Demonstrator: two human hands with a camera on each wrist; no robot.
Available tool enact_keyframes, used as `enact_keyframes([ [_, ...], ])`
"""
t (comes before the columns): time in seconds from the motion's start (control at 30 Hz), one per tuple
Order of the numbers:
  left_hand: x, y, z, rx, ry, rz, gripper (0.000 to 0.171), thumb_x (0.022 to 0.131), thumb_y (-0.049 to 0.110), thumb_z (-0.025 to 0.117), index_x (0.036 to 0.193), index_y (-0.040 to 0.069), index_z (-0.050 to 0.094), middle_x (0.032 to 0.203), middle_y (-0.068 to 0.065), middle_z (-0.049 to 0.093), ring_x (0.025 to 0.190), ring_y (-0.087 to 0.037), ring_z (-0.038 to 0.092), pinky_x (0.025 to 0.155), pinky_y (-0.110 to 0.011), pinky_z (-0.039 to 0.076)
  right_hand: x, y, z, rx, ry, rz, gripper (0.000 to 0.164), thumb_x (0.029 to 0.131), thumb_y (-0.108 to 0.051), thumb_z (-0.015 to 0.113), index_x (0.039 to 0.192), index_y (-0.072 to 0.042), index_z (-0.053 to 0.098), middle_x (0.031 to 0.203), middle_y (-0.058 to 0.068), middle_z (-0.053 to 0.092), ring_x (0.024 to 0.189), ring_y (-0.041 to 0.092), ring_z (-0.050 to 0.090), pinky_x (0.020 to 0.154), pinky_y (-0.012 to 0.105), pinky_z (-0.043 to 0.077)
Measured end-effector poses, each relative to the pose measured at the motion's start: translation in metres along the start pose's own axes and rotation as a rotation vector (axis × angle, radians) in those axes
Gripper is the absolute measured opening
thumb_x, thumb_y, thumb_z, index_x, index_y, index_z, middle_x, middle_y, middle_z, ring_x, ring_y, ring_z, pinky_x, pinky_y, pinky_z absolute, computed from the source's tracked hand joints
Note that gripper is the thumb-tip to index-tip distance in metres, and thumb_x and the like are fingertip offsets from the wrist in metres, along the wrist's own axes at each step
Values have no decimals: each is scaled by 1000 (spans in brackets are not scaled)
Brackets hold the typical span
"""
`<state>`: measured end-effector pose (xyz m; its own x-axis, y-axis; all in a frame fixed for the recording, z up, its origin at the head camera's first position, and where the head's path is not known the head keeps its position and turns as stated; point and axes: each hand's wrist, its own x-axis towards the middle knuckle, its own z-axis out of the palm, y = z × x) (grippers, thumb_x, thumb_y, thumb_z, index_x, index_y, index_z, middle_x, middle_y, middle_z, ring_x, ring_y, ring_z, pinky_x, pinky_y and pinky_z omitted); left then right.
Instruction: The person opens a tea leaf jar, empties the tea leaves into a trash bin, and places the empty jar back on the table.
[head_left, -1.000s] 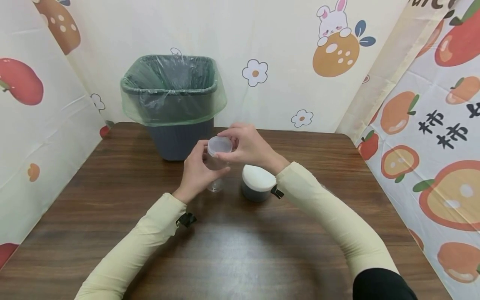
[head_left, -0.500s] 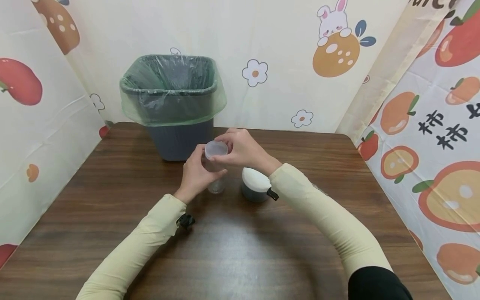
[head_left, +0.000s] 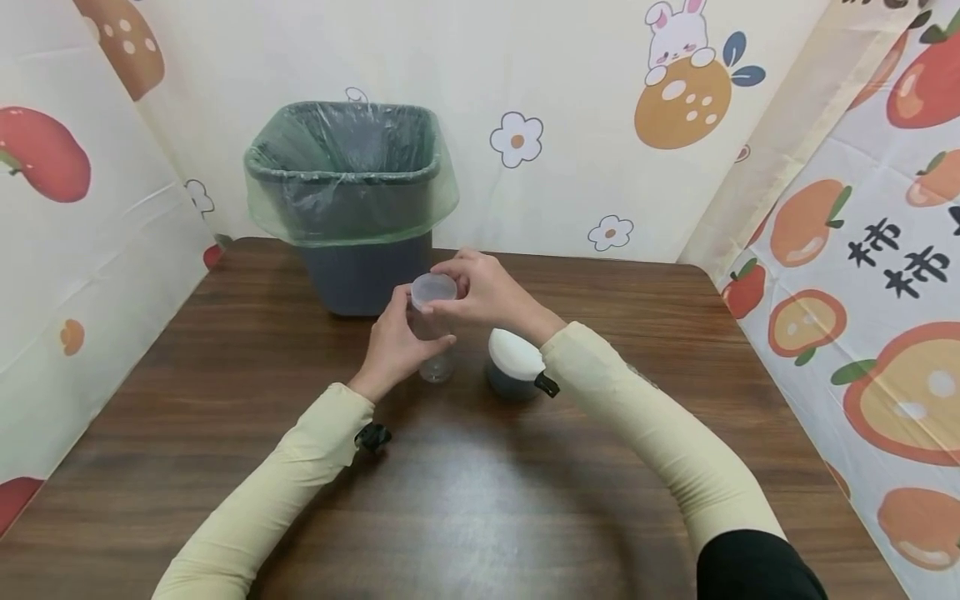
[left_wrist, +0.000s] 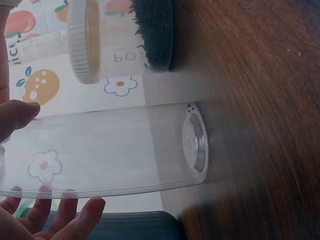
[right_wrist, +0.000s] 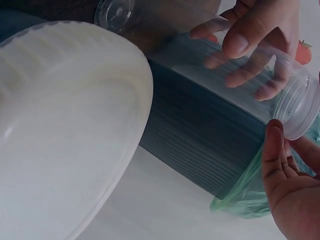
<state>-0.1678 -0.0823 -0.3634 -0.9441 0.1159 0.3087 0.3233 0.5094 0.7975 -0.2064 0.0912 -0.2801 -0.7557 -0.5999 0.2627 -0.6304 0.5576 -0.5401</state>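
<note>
A tall clear plastic jar [left_wrist: 105,150] stands upright on the table, its base also showing in the head view. My left hand [head_left: 396,343] holds it round the upper part, thumb on the near side and fingers on the far side. At the top sits a translucent round lid [head_left: 433,288]. My right hand [head_left: 487,292] pinches the rim of this lid between thumb and fingers; in the right wrist view the lid is at the jar's mouth. Whether it is threaded on, I cannot tell. Below the right wrist stands a second jar [left_wrist: 117,45] with a ribbed white lid [right_wrist: 65,140] and dark contents.
Behind the hands, on the left, stands a dark blue bin [head_left: 367,279] lined with a green bag [head_left: 352,208]. Printed cloth [head_left: 555,192] hangs behind and beside the brown wooden table [head_left: 465,500].
Both hands and the translucent lid have shifted slightly left since one second ago. The right forearm has moved a little left, and the head view has tilted slightly. The grips look the same.
</note>
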Motion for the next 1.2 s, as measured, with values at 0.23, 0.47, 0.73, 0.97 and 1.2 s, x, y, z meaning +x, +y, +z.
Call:
enact_keyframes([
  [0.23,-1,0,0,-7,-23,-20,82,72,28,83,135,8,34,120,-11,51,100,-26,53,80,-43,47,-3,4,-2,7,-70,-26,62,76,-36,80,126,-5,59,99,5,51,74,18,54,64,27,46],
  [0.47,-2,-1,3,15,-20,-26,87,71,32,84,136,5,33,123,-13,49,105,-28,51,84,-45,45,-15,13,-10,-5,-81,-39,74,79,-41,77,138,-9,46,120,7,46,98,21,51,83,35,48],
  [0.73,-17,7,-3,26,376,396,90,69,40,83,133,0,34,136,-17,36,125,-31,32,97,-46,33,-40,21,-32,-72,-46,4,72,81,-47,72,140,-17,44,130,2,44,115,16,47,95,36,41],
  [0.97,-40,38,3,-94,298,781,71,80,36,75,125,-6,40,122,-23,48,114,-36,46,99,-42,35,-63,39,-45,-143,-64,49,73,82,-48,71,140,-14,42,133,4,44,123,20,38,101,41,36],
  [1.2,-57,41,34,-122,-113,443,90,76,19,81,145,-2,27,138,-16,42,124,-27,44,100,-37,40,-81,51,-45,-156,-140,60,77,81,-45,72,141,-8,40,137,12,42,125,25,35,99,48,37],
])
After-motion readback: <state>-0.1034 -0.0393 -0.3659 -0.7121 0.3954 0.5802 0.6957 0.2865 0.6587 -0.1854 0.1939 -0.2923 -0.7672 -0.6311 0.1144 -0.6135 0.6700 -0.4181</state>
